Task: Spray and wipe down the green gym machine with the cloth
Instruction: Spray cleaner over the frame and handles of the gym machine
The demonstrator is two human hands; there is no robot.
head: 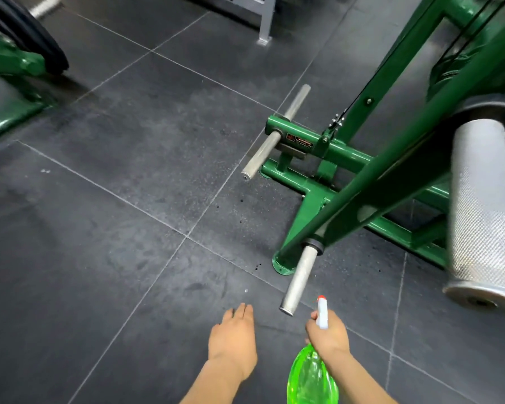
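A: What's the biggest thing ahead of the fingers?

B: The dark tiled floor (129,199), running under everything. Next the green gym machine (370,170), up and to the right of both hands, its frame bolted down near the right fingertips.

A: And the metal parts?

B: A wide knurled roller (478,223) sits far right of the fingers. One bare steel peg (296,279) slants down off the frame, its end just beside the right hand's knuckles. Another peg (270,139) lies farther off, beyond the left fingertips. A second green frame (9,59) with black plates (32,33) stands well away to the upper left.

A: The hands?

B: The right hand (328,335) has its fingers wrapped round the neck of a green spray bottle (312,377), white nozzle (322,312) aimed toward the peg. The left hand (233,342) is flat, fingers straight and together, holding nothing, palm down above the floor.

A: The cloth?

B: Can't see it anywhere here.
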